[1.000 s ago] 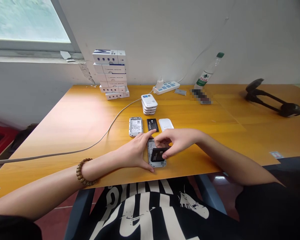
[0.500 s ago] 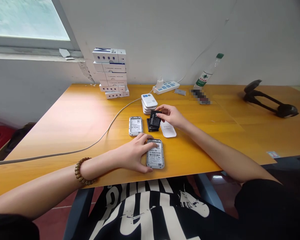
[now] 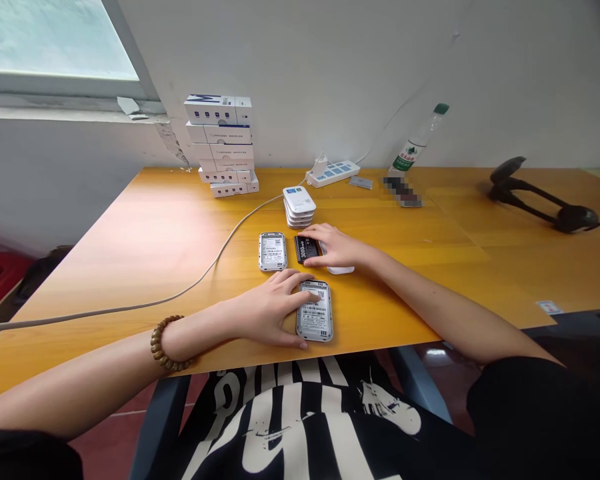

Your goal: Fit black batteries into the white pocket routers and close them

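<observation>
The left hand point(image 3: 270, 310) is held spread open over a silver-framed rectangular device casing point(image 3: 315, 319). The open right hand point(image 3: 336, 247) is laid against a black 3000 mAh battery point(image 3: 304, 249), a white plastic cover point(image 3: 341, 270) being mostly hidden beneath it.

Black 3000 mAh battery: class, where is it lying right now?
In the head view, the battery lies just right of the labelled grey device, next to the right hand.

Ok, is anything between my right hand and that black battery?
Nothing visible: the right hand is already over the end of the black 3000 mAh battery. The white cover lies beneath the palm, off to the battery's right, not between them.
</observation>
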A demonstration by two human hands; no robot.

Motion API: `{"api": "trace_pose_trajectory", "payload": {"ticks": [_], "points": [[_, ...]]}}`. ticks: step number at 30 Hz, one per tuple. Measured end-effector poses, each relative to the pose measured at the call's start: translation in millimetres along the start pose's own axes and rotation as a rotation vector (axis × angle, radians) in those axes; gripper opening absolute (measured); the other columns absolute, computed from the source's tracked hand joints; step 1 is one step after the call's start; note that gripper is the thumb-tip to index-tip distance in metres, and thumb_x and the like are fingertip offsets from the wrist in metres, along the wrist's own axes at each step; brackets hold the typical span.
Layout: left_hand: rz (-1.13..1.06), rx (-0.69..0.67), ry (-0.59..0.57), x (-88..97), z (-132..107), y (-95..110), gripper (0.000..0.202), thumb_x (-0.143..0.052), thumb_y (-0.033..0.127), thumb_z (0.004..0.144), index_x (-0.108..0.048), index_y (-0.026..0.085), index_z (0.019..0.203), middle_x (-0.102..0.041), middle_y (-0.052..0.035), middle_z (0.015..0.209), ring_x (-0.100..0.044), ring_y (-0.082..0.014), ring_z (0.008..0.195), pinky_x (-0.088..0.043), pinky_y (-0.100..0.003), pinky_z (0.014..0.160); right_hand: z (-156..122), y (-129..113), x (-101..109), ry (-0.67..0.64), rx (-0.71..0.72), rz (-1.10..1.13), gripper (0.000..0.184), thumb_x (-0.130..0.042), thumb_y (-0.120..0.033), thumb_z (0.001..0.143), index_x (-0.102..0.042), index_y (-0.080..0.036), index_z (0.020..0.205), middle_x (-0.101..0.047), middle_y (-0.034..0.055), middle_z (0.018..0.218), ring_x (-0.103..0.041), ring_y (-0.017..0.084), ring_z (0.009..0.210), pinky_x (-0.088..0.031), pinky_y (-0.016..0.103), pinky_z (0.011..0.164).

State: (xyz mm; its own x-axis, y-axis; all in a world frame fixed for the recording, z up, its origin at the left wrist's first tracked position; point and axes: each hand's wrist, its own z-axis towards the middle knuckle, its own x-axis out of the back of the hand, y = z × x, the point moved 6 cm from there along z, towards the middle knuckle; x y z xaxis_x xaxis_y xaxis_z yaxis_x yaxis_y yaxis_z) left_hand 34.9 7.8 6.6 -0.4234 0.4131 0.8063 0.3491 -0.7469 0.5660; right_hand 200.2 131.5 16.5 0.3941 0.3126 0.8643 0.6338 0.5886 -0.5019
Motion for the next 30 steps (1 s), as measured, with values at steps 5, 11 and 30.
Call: {"api": "trace_pose_trajectory", "payload": {"ticks": [5,11,30], "points": [[-0.028,-0.050,0.053,21.2,1,2,0.088,-0.090,0.042,0.071,-0.054,0.028,0.149,-0.051,-0.0171,0.157,-0.046,-0.0444,0.147,-0.045,-0.066,0.121,-3,-3,-2,-0.070,0.038,-0.048,0.078,-0.081,-0.048,0.087,-0.056,-0.026,0.158,-0.057,0.0172,0.160,-0.049,0.042,0.147,-0.036,0.066,0.122],[-0.005,0.085,0.304,79.7,-9,-51,0.089,-0.085,0.043,0.078,-0.044,0.025,0.155,-0.053,-0.0157,0.155,-0.050,-0.0392,0.145,-0.044,-0.060,0.123,1,-2,-3,-0.071,0.054,-0.032,0.075,-0.081,-0.044,0.087,-0.057,-0.028,0.157,-0.057,0.0153,0.161,-0.048,0.041,0.149,-0.034,0.064,0.122],[-0.248,0.279,0.223,72.3,-15,-117,0.101,-0.091,0.042,0.075,-0.040,0.026,0.160,-0.062,-0.0165,0.147,-0.066,-0.0375,0.134,-0.054,-0.056,0.116,2,4,-6,-0.031,0.090,-0.038,0.075,-0.080,-0.045,0.087,-0.057,-0.030,0.156,-0.059,0.0144,0.158,-0.052,0.042,0.146,-0.038,0.066,0.121]]}}
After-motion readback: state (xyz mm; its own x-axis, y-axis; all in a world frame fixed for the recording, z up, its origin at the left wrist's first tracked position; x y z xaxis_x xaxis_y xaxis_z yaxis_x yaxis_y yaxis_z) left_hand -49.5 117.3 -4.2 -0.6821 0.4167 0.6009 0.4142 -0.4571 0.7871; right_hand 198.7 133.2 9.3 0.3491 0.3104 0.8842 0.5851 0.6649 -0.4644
